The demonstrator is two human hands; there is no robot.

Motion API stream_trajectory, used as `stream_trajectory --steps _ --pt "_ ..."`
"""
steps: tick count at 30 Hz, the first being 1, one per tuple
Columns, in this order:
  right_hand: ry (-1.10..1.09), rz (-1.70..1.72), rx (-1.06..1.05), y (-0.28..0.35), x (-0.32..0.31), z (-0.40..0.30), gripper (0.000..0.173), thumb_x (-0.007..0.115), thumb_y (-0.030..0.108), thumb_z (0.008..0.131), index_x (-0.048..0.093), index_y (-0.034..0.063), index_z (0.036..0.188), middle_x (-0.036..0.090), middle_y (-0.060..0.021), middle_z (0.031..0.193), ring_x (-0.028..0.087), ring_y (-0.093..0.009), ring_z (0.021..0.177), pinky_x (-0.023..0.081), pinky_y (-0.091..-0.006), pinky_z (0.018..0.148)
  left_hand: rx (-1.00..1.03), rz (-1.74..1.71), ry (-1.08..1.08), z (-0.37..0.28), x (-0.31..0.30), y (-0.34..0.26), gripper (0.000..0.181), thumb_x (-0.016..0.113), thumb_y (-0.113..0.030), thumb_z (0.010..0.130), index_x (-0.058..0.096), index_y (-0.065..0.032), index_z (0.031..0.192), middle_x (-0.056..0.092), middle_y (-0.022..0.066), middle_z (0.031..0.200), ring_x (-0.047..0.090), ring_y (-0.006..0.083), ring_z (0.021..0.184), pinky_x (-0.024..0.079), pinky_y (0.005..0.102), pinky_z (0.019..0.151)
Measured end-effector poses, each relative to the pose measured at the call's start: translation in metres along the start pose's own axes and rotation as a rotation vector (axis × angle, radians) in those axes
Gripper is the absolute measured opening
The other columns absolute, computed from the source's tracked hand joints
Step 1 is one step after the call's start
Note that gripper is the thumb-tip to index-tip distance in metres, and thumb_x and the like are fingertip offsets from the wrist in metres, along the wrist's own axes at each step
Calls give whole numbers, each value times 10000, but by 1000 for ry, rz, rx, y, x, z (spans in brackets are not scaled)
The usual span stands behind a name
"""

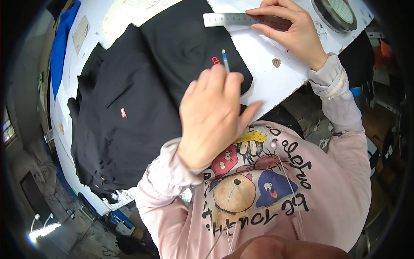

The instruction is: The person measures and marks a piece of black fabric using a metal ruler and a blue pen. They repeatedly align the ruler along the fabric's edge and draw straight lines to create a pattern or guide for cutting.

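A steel ruler (228, 19) is pinched between the thumb and fingers of my right hand (291, 24); its free end lies over the edge of a black fabric panel (181, 35). My left hand (210, 106) is over the lower part of that panel, back up, fingers curled and thumb apart. A slim pen with a blue part (225, 61) shows beyond its index and middle fingers; whether they grip it is hidden. Beside the pen, red lettering (214, 60) on the fabric is partly covered by the fingers. More black fabric (129, 139) with a small pink mark (123, 113) lies to the left.
The white worktable (275, 87) has a worn edge near my body. A round object with a dark rim (336, 14) sits at the top right. Blue fabric (63, 42) hangs along the far left edge, near a paper piece (81, 34). Marked paper lies at the top.
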State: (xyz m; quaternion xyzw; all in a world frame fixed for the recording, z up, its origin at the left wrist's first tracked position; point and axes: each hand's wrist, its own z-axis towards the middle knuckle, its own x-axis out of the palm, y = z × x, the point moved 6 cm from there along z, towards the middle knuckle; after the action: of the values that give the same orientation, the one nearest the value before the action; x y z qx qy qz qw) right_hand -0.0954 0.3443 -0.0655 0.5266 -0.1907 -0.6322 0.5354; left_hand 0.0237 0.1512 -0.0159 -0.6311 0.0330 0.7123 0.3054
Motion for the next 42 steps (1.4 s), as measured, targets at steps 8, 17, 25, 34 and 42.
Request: stream_trajectory --steps 8,17,25,34,42 --pt "-122 50 50 -9 -12 -7 304 901 10 866 812 -27 1154 646 -56 1082 704 -146 992 586 -274 872 -314 -5 -425 -45 -98 78 207 797 -148 1021 677 -7 929 609 1 824 549 98 761 455 270 736" --pt "-148 41 36 10 0 -7 268 856 -24 887 798 -44 1147 642 -58 1091 694 -141 964 586 -269 863 -870 -162 -685 -259 -85 140 258 752 -123 1066 598 -31 881 516 -54 809 416 47 758 323 226 691" --pt "-57 -445 -408 -58 10 0 250 868 83 824 817 55 1067 668 -91 984 660 -244 808 530 -357 733 -648 438 -495 -189 -99 90 269 882 -73 914 626 -11 966 700 84 914 662 185 787 538 337 797" --pt "453 -198 -367 101 76 -65 601 901 299 822 732 107 1366 697 -88 1280 636 -308 1221 459 -461 1070 -345 245 -109 -150 -41 44 439 880 -51 796 496 -61 1008 578 232 1611 607 408 1396 454 521 1188" --pt "497 -244 -349 127 122 -81 766 925 246 792 646 113 1493 659 -99 1274 630 -289 1182 457 -447 1026 -391 47 -289 -169 -72 85 437 805 87 886 393 -57 866 805 213 1227 748 256 836 545 299 750"
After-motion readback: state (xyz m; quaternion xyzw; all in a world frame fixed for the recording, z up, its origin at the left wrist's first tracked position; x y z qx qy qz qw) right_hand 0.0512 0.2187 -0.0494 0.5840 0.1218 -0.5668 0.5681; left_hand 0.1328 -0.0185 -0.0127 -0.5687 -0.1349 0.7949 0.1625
